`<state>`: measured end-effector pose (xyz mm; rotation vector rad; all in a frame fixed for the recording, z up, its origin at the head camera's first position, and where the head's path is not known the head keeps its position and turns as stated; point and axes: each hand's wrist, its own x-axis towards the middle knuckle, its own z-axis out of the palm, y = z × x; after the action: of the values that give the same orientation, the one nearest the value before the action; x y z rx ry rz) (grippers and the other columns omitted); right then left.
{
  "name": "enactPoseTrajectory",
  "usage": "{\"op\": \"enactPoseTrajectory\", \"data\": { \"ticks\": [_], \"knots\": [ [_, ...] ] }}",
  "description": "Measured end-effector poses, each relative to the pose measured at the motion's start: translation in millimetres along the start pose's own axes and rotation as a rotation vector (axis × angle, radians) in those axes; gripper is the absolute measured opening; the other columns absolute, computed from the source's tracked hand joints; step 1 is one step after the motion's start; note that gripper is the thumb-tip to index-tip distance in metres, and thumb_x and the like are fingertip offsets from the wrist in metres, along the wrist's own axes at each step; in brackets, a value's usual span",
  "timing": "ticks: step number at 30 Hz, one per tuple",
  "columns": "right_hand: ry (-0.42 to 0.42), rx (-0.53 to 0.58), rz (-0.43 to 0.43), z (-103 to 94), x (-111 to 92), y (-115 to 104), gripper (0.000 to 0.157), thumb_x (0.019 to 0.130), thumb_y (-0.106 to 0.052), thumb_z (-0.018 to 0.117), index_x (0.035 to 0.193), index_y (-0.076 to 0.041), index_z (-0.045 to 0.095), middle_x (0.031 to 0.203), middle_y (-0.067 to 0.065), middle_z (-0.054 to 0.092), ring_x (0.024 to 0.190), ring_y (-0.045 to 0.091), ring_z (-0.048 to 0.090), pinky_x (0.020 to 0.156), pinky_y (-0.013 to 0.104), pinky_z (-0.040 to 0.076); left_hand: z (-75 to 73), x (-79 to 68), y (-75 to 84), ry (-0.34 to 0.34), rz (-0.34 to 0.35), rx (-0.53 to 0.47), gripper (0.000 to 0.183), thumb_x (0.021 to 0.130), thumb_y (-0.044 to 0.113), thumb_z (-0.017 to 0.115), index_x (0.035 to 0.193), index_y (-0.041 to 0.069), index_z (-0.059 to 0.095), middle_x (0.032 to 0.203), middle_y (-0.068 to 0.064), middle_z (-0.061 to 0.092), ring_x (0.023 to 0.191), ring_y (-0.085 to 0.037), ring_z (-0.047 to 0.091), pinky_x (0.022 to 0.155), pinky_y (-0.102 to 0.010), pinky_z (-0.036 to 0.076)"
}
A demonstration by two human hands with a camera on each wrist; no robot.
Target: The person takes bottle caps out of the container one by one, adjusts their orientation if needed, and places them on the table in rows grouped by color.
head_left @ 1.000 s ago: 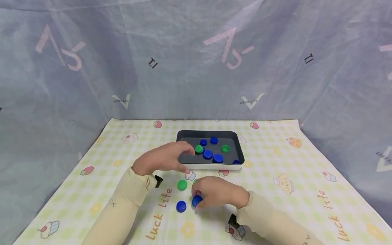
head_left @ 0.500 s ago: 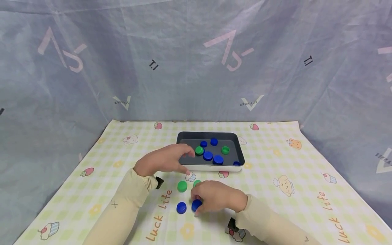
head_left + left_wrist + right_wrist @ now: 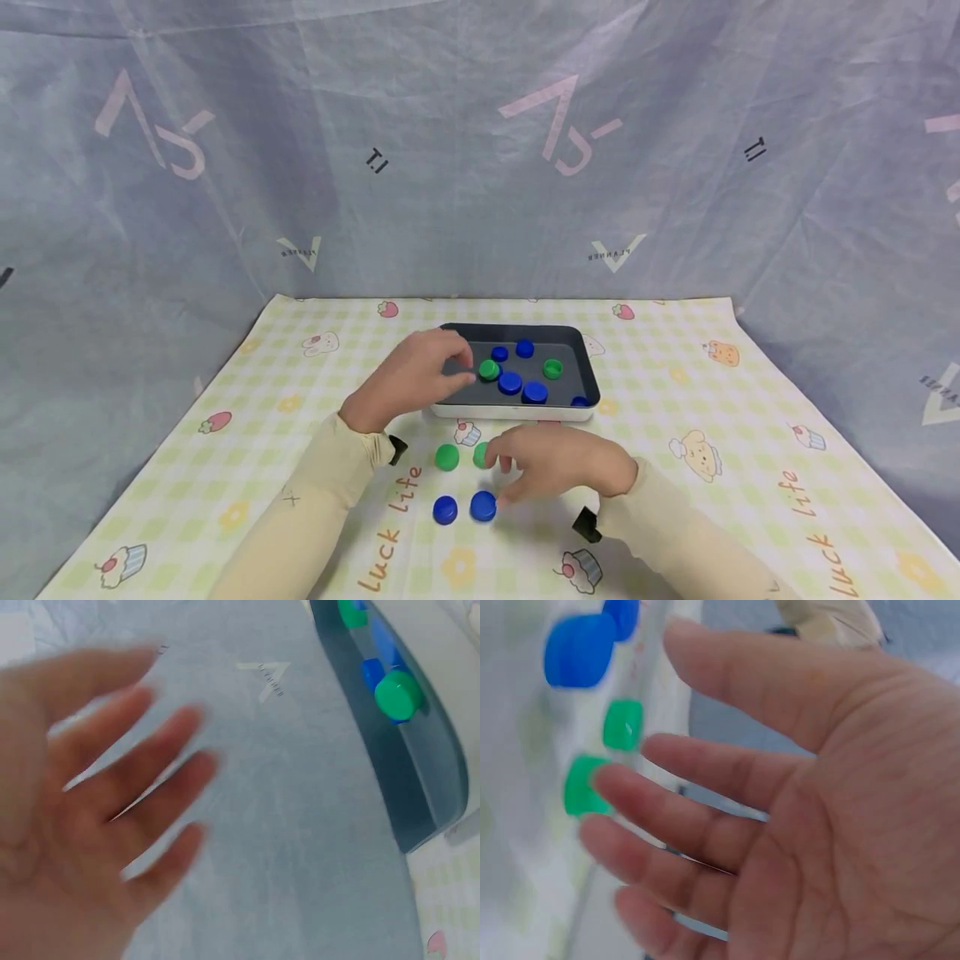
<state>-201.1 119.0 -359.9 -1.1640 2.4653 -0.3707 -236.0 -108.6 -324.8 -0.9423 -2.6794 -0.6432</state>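
Two blue bottle caps, a left one (image 3: 445,510) and a right one (image 3: 483,506), lie side by side on the cloth. Behind them are two green caps, a left one (image 3: 447,457) and a right one (image 3: 481,454) partly covered by fingers in the head view. My right hand (image 3: 562,460) hovers beside the right blue cap, fingers spread and palm bare in its wrist view. My left hand (image 3: 414,375), empty with fingers apart, hangs over the left end of the dark tray (image 3: 555,333). Nearest to it inside the tray is a green cap (image 3: 489,370) on top of a blue one.
Several other blue caps (image 3: 510,383) and an open-side-up green cap (image 3: 552,368) lie in the tray. A checked, printed cloth (image 3: 660,533) covers the table. Grey-blue fabric (image 3: 480,208) hangs behind and at the sides.
My right hand has let go of the right blue cap, set down nearer me, and drawn back up and right. My left hand has risen slightly toward the tray's left end.
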Motion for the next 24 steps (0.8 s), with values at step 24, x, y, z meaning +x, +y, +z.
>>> {"op": "enactPoseTrajectory", "data": {
  "ticks": [24],
  "knots": [
    [-0.014,0.074,-0.02,-21.3,-19,12,0.036,0.093,-0.039,0.071,0.123,-0.021,0.064,0.097,-0.016,0.064,0.09,0.0,0.059,0.082,0.025,0.049,89.2,66.1,-47.2,-0.191,-0.242,0.075,0.048,0.091,0.02,0.073,0.136,0.01,0.059,0.126,-0.007,0.062,0.1,-0.017,0.059,0.091,-0.035,0.05]
  ]
}}
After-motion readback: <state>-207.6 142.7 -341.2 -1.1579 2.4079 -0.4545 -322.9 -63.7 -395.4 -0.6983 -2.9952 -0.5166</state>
